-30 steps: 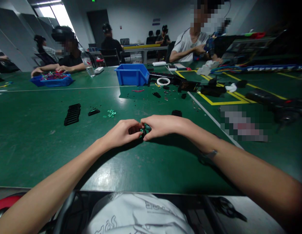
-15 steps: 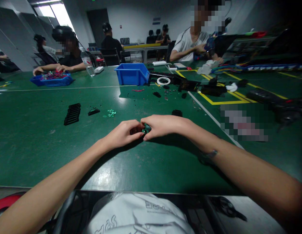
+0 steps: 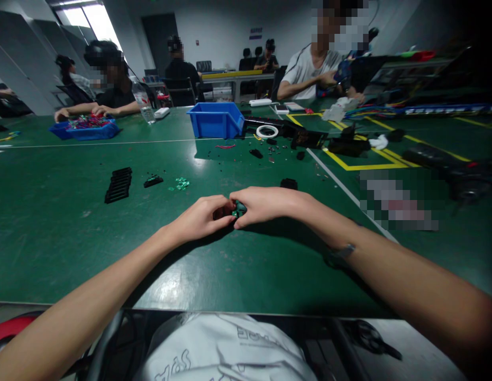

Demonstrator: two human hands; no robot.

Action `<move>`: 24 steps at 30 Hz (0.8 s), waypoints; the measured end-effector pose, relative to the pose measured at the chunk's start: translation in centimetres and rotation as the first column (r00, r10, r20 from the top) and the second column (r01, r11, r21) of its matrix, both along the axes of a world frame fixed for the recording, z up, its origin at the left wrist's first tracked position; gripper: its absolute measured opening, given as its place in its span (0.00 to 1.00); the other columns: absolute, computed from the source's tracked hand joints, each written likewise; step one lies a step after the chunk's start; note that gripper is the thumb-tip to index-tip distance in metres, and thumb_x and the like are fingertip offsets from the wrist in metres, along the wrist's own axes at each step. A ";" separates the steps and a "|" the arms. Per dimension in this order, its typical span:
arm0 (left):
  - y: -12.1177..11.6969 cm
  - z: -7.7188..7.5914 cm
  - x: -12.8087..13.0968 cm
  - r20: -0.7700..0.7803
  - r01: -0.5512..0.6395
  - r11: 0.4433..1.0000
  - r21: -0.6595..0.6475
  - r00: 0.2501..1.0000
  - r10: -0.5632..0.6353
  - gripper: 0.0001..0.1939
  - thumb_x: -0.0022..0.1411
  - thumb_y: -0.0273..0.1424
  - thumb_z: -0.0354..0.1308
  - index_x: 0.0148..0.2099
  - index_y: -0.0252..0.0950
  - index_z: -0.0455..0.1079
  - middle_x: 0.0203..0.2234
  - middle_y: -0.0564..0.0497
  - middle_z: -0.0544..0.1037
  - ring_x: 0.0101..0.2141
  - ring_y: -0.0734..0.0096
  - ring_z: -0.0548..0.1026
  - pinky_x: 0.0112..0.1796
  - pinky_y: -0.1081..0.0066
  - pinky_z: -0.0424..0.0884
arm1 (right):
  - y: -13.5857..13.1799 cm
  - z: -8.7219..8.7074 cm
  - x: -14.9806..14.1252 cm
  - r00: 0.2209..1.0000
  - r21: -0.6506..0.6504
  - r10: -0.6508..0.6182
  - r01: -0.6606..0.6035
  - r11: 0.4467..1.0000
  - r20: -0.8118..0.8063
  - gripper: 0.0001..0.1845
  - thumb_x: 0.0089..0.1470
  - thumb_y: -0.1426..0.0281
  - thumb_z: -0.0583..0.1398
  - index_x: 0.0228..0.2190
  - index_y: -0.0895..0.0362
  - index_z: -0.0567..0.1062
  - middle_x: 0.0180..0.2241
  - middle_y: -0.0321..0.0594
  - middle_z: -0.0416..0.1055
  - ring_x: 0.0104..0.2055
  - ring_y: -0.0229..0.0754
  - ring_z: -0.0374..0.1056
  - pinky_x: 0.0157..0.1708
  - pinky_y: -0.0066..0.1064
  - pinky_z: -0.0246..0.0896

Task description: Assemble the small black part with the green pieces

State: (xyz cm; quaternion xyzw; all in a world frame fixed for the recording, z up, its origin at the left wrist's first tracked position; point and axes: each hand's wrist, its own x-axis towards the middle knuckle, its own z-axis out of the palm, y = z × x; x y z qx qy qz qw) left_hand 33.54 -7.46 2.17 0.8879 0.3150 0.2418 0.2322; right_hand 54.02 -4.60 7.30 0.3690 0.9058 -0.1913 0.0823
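Note:
Over the green tabletop, my left hand (image 3: 208,217) and my right hand (image 3: 265,203) meet at the fingertips. Both are closed around a small dark part with green pieces (image 3: 235,212), mostly covered by my fingers. Just beyond my left hand lies a loose pile of small shiny green pieces (image 3: 182,183). Left of that pile is a short black strip (image 3: 153,182) with green bits on it. A black ribbed rack (image 3: 118,185) lies farther left. Behind my right wrist sits a small black block (image 3: 289,183), partly hidden by my arm.
A blue bin (image 3: 214,121) stands across the table beside a white ring (image 3: 266,132) and scattered black parts. People sit opposite, one at a blue tray (image 3: 85,131) of coloured wires. A plastic bottle (image 3: 145,106) stands near that tray. Dark equipment (image 3: 464,169) lies at right.
My hands hold nearly the same pose around the small part. In the background, a seated person in black has turned their head.

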 end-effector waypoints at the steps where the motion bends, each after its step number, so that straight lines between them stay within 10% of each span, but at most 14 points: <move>1: 0.0 0.0 0.0 -0.002 0.000 1.000 0.001 1.000 0.000 0.09 0.68 0.34 0.58 0.45 0.34 0.72 0.32 0.51 0.74 0.32 0.72 0.71 0.34 0.72 0.65 | 0.0 0.0 0.0 1.000 0.000 0.000 0.000 1.000 0.000 0.22 0.50 0.57 0.66 0.43 0.57 0.73 0.45 0.47 0.77 0.44 0.50 0.74 0.37 0.31 0.63; 24: 0.1 -0.3 -0.1 -0.003 -0.025 0.999 -0.025 1.000 0.025 0.09 0.67 0.33 0.58 0.44 0.33 0.73 0.30 0.52 0.76 0.30 0.72 0.72 0.32 0.73 0.66 | 0.0 -0.1 0.0 1.000 -0.010 -0.016 0.016 1.000 -0.002 0.23 0.49 0.58 0.67 0.43 0.57 0.74 0.45 0.47 0.78 0.44 0.51 0.74 0.37 0.32 0.63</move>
